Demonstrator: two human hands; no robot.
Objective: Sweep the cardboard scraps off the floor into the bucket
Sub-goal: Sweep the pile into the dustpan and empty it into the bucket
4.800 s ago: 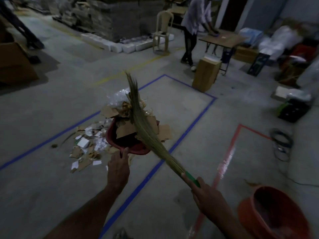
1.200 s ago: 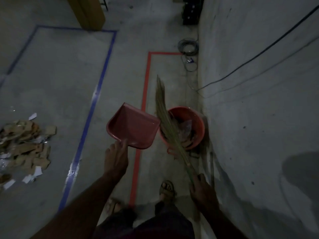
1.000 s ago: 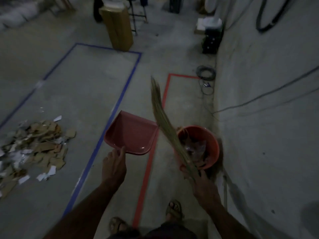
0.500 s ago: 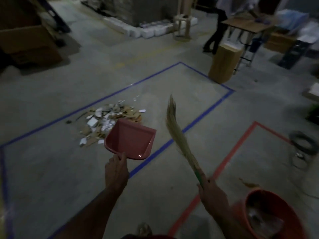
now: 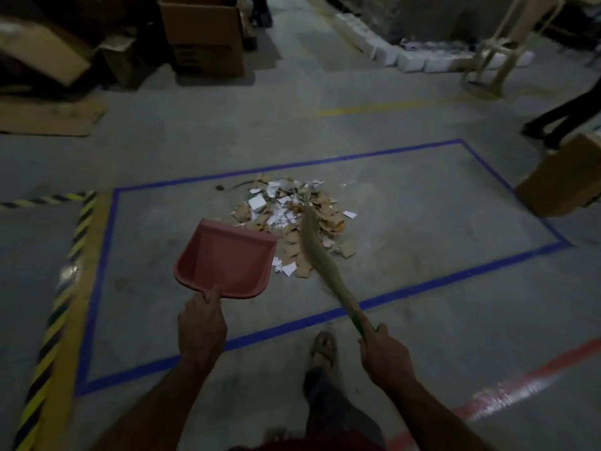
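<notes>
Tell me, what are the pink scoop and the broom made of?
The dustpan looks like moulded plastic: one smooth, dull pink piece with a raised rim. The broom seems a bundle of dry grass or straw, thin tan strands fanning out, with a green handle, probably plastic. Both hands hold them: left hand, right hand.

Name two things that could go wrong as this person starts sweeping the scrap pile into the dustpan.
1. The dustpan is held above the floor; unless its lip is set down, scraps may slide under it.
2. The broom reaches across the pile; a hard stroke could scatter light paper bits past the blue tape.
</notes>
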